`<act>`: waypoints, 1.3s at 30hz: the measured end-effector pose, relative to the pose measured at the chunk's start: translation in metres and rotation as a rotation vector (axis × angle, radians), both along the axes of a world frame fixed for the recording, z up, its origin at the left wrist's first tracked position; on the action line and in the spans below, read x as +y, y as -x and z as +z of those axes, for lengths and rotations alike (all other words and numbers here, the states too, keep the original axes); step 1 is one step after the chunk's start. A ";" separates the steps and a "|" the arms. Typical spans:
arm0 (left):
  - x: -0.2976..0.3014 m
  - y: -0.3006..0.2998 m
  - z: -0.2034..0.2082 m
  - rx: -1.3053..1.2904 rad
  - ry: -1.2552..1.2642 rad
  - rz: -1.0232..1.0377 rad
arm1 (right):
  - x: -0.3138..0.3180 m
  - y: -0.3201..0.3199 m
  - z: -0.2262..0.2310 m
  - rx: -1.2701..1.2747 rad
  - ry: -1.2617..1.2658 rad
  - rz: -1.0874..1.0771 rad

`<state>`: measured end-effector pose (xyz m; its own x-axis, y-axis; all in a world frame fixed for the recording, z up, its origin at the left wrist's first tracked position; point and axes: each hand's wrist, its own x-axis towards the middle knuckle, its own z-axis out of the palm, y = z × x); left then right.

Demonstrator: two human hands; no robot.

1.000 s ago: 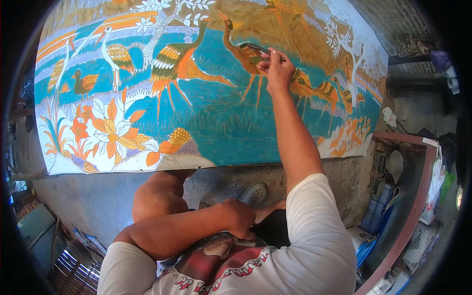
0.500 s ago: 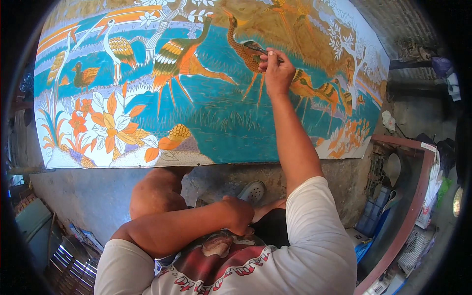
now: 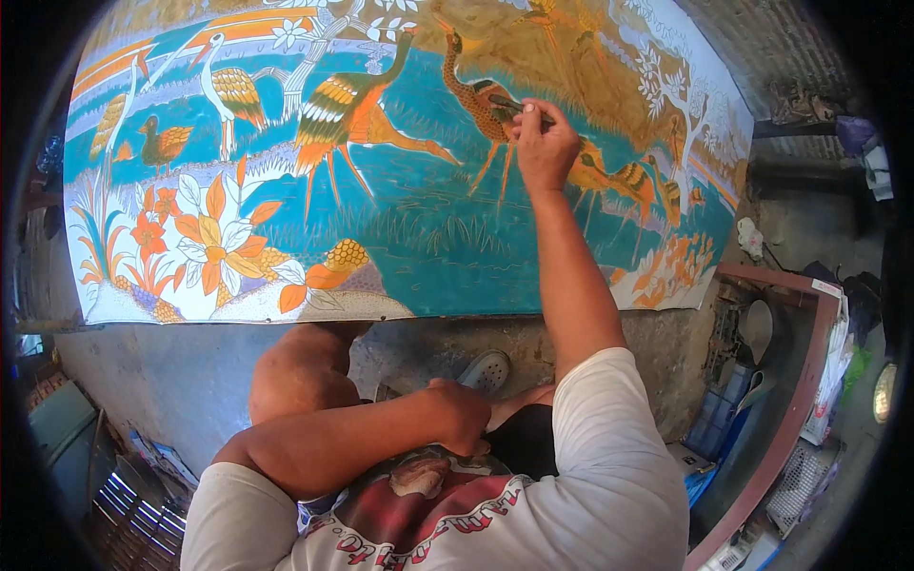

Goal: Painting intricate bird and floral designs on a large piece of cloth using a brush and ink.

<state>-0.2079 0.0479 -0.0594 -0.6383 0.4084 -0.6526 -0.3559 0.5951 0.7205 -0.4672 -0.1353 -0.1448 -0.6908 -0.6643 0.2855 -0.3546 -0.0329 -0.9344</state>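
A large painted panel [image 3: 447, 271] spreads out ahead of me, with long-legged birds, teal water and orange flowers on it. My right hand [image 3: 546, 147] pinches a slim paintbrush [image 3: 506, 101], its dark tip at the wing of the brown-necked crane [image 3: 478, 105]. Whether the bristles touch the surface is hard to make out. Across my lap lies my left forearm, and my left hand [image 3: 462, 419] rests there with curled fingers, partly hidden underneath; no object shows in it.
Below the panel's near edge are my bare knee [image 3: 303, 376] and a grey clog [image 3: 486, 372] on the concrete floor. At the right stands a reddish-brown frame [image 3: 809, 371] with a blue crate [image 3: 714, 419] and bags around it. A slatted basket [image 3: 138, 519] sits at the lower left.
My right hand has shifted slightly right and down, staying by the crane's wing with the brush. The left hand has kept its place on my lap.
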 end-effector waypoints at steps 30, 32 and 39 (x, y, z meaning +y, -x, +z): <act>-0.002 0.003 0.006 -0.023 -0.009 -0.048 | -0.012 0.013 0.002 0.243 -0.063 -0.079; -0.001 0.000 0.003 -0.003 0.003 -0.020 | -0.016 0.010 0.004 0.195 -0.057 -0.049; 0.000 0.005 0.005 -0.001 0.018 -0.080 | -0.025 0.018 -0.005 0.177 -0.069 -0.005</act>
